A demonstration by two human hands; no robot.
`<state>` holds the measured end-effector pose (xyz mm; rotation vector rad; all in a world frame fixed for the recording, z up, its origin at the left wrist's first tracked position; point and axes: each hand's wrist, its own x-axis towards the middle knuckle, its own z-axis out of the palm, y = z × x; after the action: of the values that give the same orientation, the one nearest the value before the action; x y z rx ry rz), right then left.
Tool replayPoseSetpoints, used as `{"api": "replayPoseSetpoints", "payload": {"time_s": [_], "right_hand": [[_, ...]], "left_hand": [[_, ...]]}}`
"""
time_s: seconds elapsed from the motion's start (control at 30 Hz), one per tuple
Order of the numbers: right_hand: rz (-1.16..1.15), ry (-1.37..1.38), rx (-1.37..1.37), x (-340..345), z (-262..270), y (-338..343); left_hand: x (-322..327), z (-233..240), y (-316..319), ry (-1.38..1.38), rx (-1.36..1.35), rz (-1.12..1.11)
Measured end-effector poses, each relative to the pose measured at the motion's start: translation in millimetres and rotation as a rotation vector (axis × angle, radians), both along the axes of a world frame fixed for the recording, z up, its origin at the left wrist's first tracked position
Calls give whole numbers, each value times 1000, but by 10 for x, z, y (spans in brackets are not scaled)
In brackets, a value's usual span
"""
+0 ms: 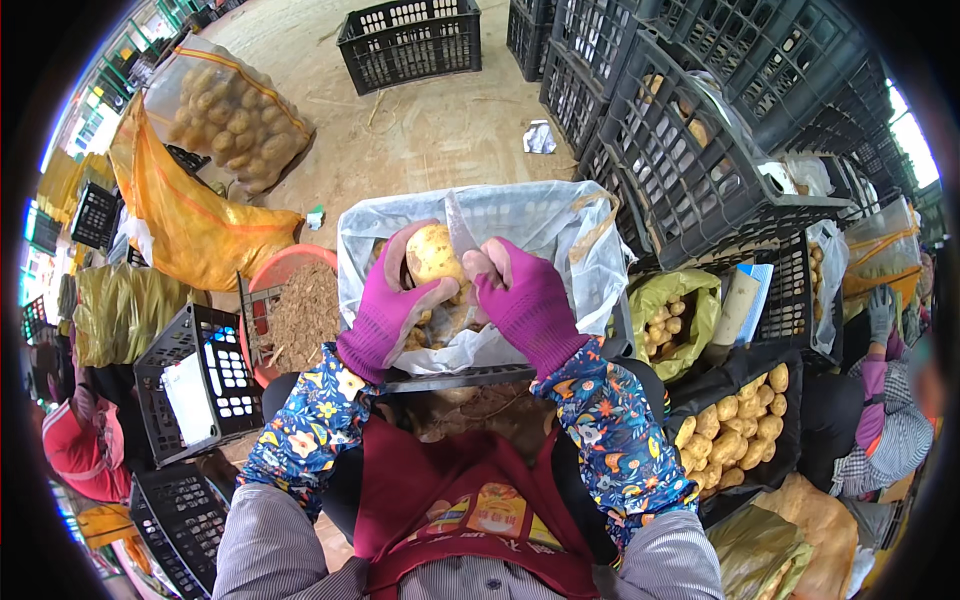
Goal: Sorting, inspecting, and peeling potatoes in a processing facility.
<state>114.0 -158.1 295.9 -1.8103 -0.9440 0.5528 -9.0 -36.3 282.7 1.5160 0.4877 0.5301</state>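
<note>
Both my hands wear purple gloves with pale palms. My left hand [397, 296] grips a large yellow potato [435, 253], marked with brown patches, from its left and lower side. My right hand [517, 296] holds a knife [460, 225] whose dirty blade points up and rests close beside the potato's upper right. Below both hands stands a black crate lined with white plastic film [375, 214], with several potatoes [420, 337] lying at its bottom, partly hidden by my hands.
An orange-red tub [262, 277] of brown debris stands left, near a black crate [187, 390]. Sorted potatoes [731, 431] fill a black-lined crate at right, beside a green bag of small potatoes [667, 322]. Stacked crates [675, 150] rise at upper right. Other people sit at both sides.
</note>
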Motion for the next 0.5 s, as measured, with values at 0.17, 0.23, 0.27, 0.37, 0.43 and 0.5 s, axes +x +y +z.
{"api": "replayPoseSetpoints", "payload": {"time_s": [0.17,0.23,0.27,0.37,0.43,0.5], "right_hand": [[-29,-210,-17,0,-38,0],[-40,-206,-8,9,-16,-7],[-51,-202,1,10,-4,-9],[-86,-244,-5,23,33,-17],[-39,-229,-67,-10,63,-15],[6,-211,-130,-9,56,-10]], "left_hand": [[10,-28,-11,-15,-44,9],[-5,-35,16,24,32,3],[-12,-17,7,26,32,2],[1,31,-30,18,-9,-13],[-5,-11,-12,0,-21,-6],[3,32,-24,9,-50,-9]]}}
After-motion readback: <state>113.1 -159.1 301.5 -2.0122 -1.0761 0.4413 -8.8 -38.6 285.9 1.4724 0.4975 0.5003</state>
